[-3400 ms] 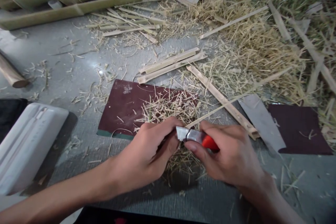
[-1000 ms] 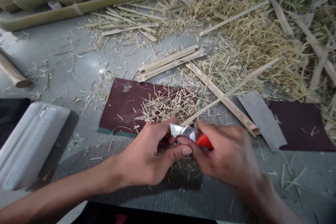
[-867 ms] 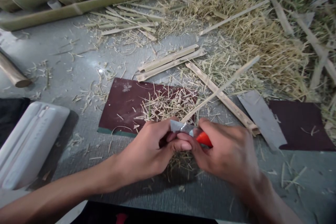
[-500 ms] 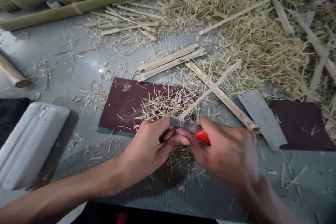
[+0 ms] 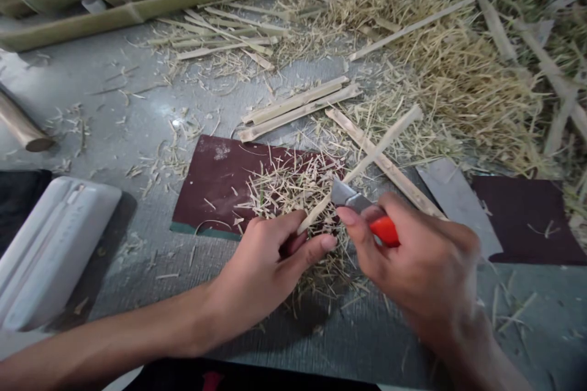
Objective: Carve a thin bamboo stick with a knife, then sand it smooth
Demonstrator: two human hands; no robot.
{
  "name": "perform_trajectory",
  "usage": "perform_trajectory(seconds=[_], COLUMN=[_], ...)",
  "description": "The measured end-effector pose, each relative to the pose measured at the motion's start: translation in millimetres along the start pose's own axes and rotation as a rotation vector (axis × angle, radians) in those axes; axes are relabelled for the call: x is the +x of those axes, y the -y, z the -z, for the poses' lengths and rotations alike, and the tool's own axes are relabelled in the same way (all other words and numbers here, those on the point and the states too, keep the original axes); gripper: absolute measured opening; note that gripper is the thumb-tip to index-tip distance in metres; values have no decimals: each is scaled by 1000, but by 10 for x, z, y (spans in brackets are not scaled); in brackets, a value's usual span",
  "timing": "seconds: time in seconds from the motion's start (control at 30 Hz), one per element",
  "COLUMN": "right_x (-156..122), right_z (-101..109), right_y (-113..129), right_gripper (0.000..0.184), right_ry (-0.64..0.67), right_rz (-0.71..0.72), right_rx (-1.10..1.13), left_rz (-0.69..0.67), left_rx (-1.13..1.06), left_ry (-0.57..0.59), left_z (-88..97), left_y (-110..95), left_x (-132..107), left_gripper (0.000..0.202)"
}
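My left hand (image 5: 270, 263) is closed around the near end of a thin bamboo strip (image 5: 380, 145), which slants up and to the right, away from me. In my right hand (image 5: 417, 256) is a utility knife (image 5: 383, 229) with a red handle and a grey metal front. Its blade end lies against the strip or just over it; contact cannot be made out. Beneath the strip, pale shavings (image 5: 284, 192) are heaped on a dark red sheet (image 5: 208, 177). Another bamboo strip (image 5: 398, 174) crosses under the held one.
Two bamboo strips (image 5: 298, 111) lie beyond the sheet. Split bamboo poles (image 5: 137, 12) stretch across the back left, and a large pile of shavings (image 5: 468, 85) covers the back right. A grey flat piece (image 5: 458, 204) rests at right, a white case (image 5: 64, 250) at left.
My right hand has moved right and slightly away from my left with the knife, uncovering more of the strip. My left hand has stayed nearly in place.
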State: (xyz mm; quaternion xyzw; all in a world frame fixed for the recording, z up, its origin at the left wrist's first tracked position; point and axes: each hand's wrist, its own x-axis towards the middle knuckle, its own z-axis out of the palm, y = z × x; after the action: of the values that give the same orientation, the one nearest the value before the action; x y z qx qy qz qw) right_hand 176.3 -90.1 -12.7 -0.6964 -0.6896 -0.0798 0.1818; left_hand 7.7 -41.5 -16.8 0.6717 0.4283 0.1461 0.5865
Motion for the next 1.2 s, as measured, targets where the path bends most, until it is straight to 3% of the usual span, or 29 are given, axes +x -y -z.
perform_trajectory(seconds=[0.17, 0.27, 0.43, 0.7, 0.93, 1.2], right_x=[10, 22, 16, 20, 30, 12], right_z=[17, 17, -3, -17, -15, 1], right_y=[-27, -19, -15, -21, 1, 18], right_gripper=[44, 46, 46, 48, 46, 45], right_ry=[34, 83, 152, 153, 178, 206], right_rz=[26, 100, 155, 113, 147, 149], right_rx=[111, 159, 194, 175, 192, 226], left_rz=[39, 76, -54, -64, 2, -101], left_rx=[-318, -437, -324, -289, -389, -241], left_ry=[164, 201, 164, 103, 195, 172], left_z=[30, 49, 79, 90, 100, 110], left_y=[-5, -15, -39, -20, -22, -65], left_x=[-7, 8, 36, 21, 4, -15], left_gripper=[33, 26, 14, 15, 15, 15])
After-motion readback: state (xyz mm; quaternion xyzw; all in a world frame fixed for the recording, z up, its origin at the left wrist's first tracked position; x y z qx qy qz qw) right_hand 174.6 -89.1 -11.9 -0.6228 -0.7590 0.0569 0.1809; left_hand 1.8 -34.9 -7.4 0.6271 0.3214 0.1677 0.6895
